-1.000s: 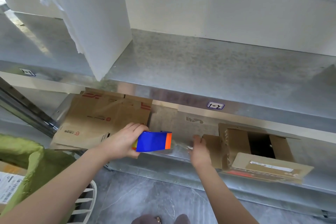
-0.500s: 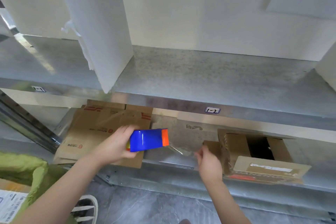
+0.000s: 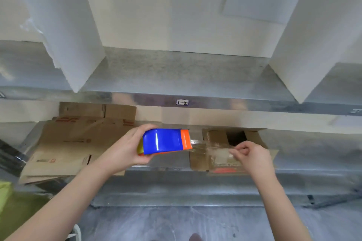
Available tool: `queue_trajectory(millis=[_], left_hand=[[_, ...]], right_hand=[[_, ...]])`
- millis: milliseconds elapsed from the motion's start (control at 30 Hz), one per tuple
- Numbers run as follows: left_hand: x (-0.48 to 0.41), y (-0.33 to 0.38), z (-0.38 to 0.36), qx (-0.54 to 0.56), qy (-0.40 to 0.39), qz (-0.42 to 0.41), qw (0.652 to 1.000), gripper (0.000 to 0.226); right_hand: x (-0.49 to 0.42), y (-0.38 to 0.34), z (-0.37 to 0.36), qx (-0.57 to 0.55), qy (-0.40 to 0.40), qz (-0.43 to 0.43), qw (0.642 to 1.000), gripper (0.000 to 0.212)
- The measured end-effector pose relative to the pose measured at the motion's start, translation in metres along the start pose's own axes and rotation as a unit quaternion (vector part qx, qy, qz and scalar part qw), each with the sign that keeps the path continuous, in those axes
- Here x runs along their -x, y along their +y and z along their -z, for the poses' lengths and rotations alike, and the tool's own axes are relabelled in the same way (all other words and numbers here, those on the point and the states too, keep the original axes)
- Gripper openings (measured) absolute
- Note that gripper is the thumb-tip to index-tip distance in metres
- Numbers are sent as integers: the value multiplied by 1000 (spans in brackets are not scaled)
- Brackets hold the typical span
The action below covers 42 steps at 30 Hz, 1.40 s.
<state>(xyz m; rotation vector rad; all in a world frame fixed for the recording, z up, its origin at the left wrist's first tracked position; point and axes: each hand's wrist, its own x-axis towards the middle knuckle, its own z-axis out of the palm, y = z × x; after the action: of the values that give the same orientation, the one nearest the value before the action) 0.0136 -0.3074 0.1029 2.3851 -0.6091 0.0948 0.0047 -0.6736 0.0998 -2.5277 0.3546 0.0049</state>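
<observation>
1. Tape dispenser (image 3: pixel 163 141), blue with an orange end, sat mid-frame, left hand (image 3: pixel 125 148) wrapped around it.
2. Right hand (image 3: pixel 254 154) pinched the clear tape (image 3: pixel 211 147) strip stretched out from it, centre-right.
3. Both hovered in front of a cardboard box (image 3: pixel 214 136) on the lower shelf (image 3: pixel 166 163).

Pretty bright, soft and even, no hard shadows anywhere. Dull sheen along the front edge of the metal shelf (image 3: pixel 235 103), plus two white glare streaks on the blue tape dispenser (image 3: pixel 162 141). Dimmer underneath, darkest inside the open box (image 3: pixel 252 136). Heavy wide-angle bending at the sides, slightly soft and smeary throughout, worst toward the corners.
</observation>
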Motion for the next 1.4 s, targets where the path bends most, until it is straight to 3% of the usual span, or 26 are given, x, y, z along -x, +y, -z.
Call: queue_trajectory(millis=[200, 400, 667, 900, 1033, 1167, 1300, 1400], left_hand=[[-29, 46, -47, -1, -29, -22, 999, 88], [-47, 76, -91, -15, -12, 10, 1000, 90], [-59, 83, -119, -40, -6, 52, 998, 86], [-66, 77, -117, -55, -8, 62, 997, 86], [-73, 77, -118, -53, -10, 59, 997, 84], [-78, 76, -123, -54, -20, 57, 997, 73], [-93, 77, -122, -64, -39, 48, 996, 72], [-110, 80, -117, -62, -53, 67, 994, 71]], right_hand=[[-13, 73, 36, -53, 21, 30, 998, 18], [-51, 120, 40, -140, -32, 27, 989, 15], [-98, 146, 20, -115, -106, 68, 985, 16], [-120, 156, 23, -90, -109, 199, 970, 16], [-130, 153, 24, -99, -154, 175, 967, 18], [-129, 158, 20, -79, -150, 138, 976, 18], [-121, 170, 9, -220, -162, 45, 961, 16], [-122, 166, 9, -264, -167, 8, 950, 15]])
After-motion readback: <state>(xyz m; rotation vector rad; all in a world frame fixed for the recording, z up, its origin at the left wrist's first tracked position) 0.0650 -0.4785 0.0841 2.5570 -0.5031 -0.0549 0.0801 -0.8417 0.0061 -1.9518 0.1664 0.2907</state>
